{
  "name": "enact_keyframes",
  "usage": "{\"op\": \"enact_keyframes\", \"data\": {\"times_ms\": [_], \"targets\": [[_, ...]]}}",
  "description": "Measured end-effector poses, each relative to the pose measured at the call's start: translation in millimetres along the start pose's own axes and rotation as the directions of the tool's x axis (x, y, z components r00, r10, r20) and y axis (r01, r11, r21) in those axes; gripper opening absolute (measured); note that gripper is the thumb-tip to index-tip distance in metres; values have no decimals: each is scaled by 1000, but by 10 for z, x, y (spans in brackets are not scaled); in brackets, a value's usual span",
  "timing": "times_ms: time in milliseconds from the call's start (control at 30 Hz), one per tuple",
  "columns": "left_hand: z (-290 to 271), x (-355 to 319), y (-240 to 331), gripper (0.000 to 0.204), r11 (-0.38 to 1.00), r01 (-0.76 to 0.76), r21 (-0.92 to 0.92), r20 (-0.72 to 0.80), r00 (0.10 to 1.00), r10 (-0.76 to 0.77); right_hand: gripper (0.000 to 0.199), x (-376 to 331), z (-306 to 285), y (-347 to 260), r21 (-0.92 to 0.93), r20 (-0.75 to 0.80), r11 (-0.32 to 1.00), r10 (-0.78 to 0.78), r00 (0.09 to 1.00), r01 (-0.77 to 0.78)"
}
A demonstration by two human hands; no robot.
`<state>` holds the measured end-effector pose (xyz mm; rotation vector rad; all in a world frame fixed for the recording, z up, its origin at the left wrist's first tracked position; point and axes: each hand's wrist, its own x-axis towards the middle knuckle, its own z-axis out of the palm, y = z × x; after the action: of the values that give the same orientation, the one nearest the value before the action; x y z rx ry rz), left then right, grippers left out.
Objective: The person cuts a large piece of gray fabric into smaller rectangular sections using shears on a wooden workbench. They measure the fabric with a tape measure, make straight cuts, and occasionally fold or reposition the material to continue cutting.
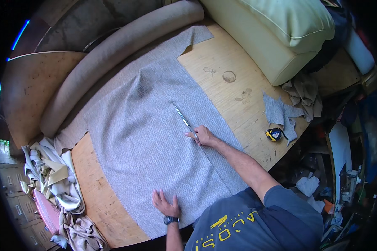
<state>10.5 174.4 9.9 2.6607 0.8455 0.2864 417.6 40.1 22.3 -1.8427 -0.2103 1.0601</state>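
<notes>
Holding scissors (pixel 183 117) over the grey cloth (pixel 155 129), the right hand (pixel 202 136) wraps its fingers round them; the left hand (pixel 166 204) rests on the cloth, fingers spread. Yellow lettering (pixel 225 233) marks the shirt (pixel 291 209) at the cloth's near end; under the cloth is a wooden desk (pixel 98 190), at the cloth's far end a fabric roll (pixel 121 54)

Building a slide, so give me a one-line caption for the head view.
Scissors in the right hand, left hand resting on grey fabric spread across a wooden table.
</notes>
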Motion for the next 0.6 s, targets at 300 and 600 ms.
{"op": "enact_keyframes", "data": {"times_ms": [300, 600], "targets": [[199, 569, 161, 84, 992, 65, 110, 27, 997, -69, 56, -328, 89, 456, 27, -13, 993, -113, 994, 113], [133, -2150, 165, 78, 994, 16, 110, 63, 998, -23, 55, -2441, 270, 1608, -191, 42, 980, 56, 998, -47]]}}
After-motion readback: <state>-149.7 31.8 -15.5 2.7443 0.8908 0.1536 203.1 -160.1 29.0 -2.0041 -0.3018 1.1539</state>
